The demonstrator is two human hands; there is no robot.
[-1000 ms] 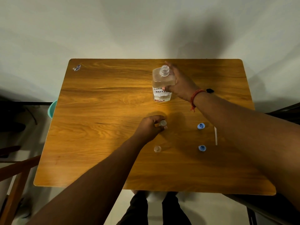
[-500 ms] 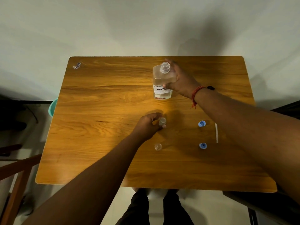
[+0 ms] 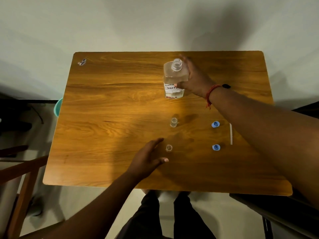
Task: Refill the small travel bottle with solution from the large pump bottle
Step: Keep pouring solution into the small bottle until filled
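A large clear bottle (image 3: 173, 78) with a white handwritten label stands uncapped at the far middle of the wooden table (image 3: 112, 104). My right hand (image 3: 195, 78) grips its right side. A small clear travel bottle (image 3: 173, 122) stands open and alone in the table's middle. A second small clear bottle (image 3: 169, 148) stands nearer to me. My left hand (image 3: 147, 158) hovers just left of it, fingers spread around it and holding nothing.
Two blue caps (image 3: 215, 124) (image 3: 216, 147) lie to the right of the small bottles, with a thin white stick (image 3: 231, 133) beside them. A small wrapper (image 3: 82, 62) lies at the far left corner. A teal object (image 3: 57, 107) shows past the left edge. Wooden chair parts (image 3: 19, 171) stand at lower left.
My left hand let go of the middle small bottle and moved back toward me, next to the nearer small bottle. My right hand keeps its grip on the large bottle.
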